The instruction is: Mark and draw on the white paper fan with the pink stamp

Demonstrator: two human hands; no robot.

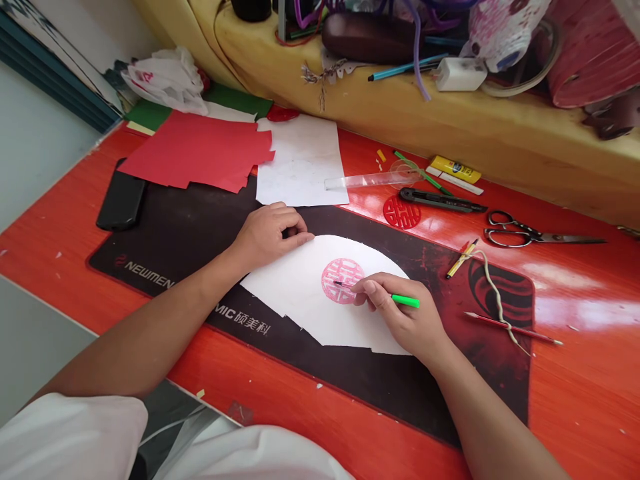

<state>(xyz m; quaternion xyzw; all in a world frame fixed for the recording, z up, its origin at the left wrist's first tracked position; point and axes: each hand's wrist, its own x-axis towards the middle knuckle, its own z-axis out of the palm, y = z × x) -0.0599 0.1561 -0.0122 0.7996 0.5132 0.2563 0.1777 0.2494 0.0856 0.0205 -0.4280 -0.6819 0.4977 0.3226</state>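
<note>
Fan-shaped white paper (285, 300) lies across the middle of the black desk mat (360, 393), its straight cut edges ragged in places. On it sits a round pink double-happiness drawing (343, 280), seen from the head camera just beside the right hand.

The right hand (400, 317) pinches a green-ended pen (406, 301) between thumb and fingers, with the pink tip touching the drawing. The left hand (266, 235) sits on the paper's upper curved edge, its fingers loosely curled and not spread; whether it pinches the paper is hidden. White sleeves (70, 437) show at the bottom of the view.

Beyond the mat's far edge lie a sheet of red paper (197, 152) with a jagged cut side and a plain white sheet (300, 160), overlapping the mat. A clear plastic ruler (373, 177) rests just past the white sheet. A red paper double-happiness cut-out (401, 212), a black craft knife (443, 199) and scissors (530, 230) lie beyond the mat's far right corner. A black phone (121, 195) lies by the mat's far left corner. On the mat's right end rest a red pencil (513, 328) and a twisted white cord (500, 300).
</note>
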